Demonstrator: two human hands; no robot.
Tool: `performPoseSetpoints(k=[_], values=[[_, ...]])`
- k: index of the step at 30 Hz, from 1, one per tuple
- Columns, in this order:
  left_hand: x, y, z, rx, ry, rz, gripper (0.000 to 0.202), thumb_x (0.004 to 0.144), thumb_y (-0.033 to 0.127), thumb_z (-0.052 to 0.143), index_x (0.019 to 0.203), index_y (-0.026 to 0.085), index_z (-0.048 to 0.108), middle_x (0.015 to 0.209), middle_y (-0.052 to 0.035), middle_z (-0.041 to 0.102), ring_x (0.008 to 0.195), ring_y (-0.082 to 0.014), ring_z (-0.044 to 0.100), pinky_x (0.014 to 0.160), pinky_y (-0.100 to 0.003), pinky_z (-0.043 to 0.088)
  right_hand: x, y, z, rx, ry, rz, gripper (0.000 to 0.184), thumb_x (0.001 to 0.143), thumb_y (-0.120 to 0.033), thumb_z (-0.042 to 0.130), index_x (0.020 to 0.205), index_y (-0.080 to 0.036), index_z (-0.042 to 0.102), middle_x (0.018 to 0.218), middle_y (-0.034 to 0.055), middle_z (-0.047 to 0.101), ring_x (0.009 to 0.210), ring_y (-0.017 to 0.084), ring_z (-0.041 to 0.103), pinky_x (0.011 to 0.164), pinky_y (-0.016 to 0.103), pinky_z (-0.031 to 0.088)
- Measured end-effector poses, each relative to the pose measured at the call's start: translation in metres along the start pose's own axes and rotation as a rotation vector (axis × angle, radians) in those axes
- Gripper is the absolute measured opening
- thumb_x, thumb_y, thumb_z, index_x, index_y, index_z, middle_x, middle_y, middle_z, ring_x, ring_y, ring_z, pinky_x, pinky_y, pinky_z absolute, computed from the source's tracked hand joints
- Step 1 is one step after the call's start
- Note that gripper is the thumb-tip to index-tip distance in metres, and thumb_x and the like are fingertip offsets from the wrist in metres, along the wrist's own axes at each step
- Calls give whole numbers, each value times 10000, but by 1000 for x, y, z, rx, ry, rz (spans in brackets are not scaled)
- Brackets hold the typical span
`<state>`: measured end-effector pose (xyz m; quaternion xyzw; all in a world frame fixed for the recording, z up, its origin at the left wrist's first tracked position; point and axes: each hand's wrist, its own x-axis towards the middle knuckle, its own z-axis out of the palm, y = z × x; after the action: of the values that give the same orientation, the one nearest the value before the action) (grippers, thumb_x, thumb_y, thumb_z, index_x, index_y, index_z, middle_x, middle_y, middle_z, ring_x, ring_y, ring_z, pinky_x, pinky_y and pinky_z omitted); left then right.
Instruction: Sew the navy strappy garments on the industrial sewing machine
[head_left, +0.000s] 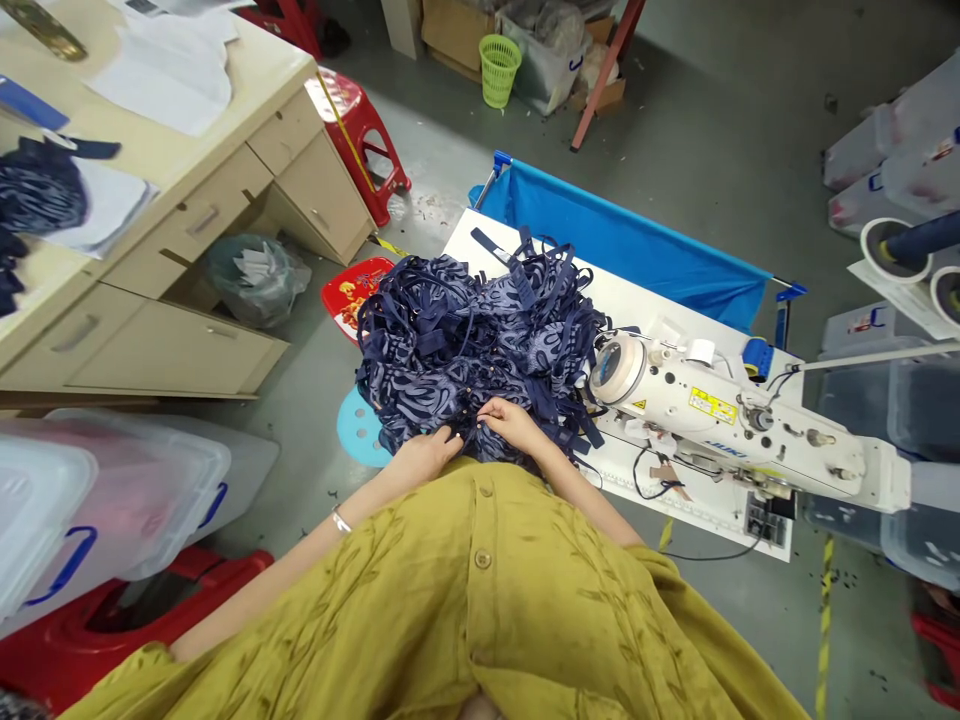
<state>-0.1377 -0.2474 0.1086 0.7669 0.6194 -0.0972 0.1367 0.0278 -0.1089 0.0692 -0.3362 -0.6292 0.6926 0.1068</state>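
A large heap of navy bras [427, 340] with a pale wavy pattern and many loose straps covers the left part of the white sewing table. At the heap's near edge, close to my body, my left hand [429, 452] is closed with its fingertips in the dark fabric. My right hand [511, 422] is beside it, thumb and fingers pinched on a bra at the same edge. The fingertips of the two hands are a short way apart. Exactly which part of the bra each hand grips is hidden among the folds.
A white sewing machine [697, 405] stands right of the heap. Behind the table hangs a blue cloth trough [622, 240]. A red stool [367, 135], a desk with drawers [202, 215] and clear plastic bins [142, 490] are on the left. More bins [862, 400] line the right.
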Motion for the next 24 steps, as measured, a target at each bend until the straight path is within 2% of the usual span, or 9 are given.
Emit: performPoseSetpoints(k=[4,9,17,24], values=[[1,4,-1,-10,-13,36,248,939,199,377,1115,215,551,952,-50,549,638,-117,572,587,-237,443,5,-5,1,-6,-32,2,60,678,-161,656,729,-188,674,716,-29,658,715,134,579,739,262,430],[4,6,-2,-19,-16,58,213,943,229,391,1068,189,558,922,-61,545,672,-138,575,624,-257,459,11,-10,6,91,-31,15,79,661,-222,698,728,-182,710,708,-17,683,668,126,576,691,256,434],[10,5,-2,-40,-9,123,172,933,167,404,1014,184,555,910,-45,565,760,-149,580,681,-249,456,4,-1,18,334,173,23,253,671,-427,700,774,-204,642,706,-25,642,624,112,534,653,252,448],[11,7,-2,-66,-6,108,153,926,175,413,1013,179,539,943,-49,575,752,-151,578,669,-251,462,-2,-3,18,400,200,9,297,626,-436,755,766,-203,636,721,-22,631,657,116,535,699,264,451]])
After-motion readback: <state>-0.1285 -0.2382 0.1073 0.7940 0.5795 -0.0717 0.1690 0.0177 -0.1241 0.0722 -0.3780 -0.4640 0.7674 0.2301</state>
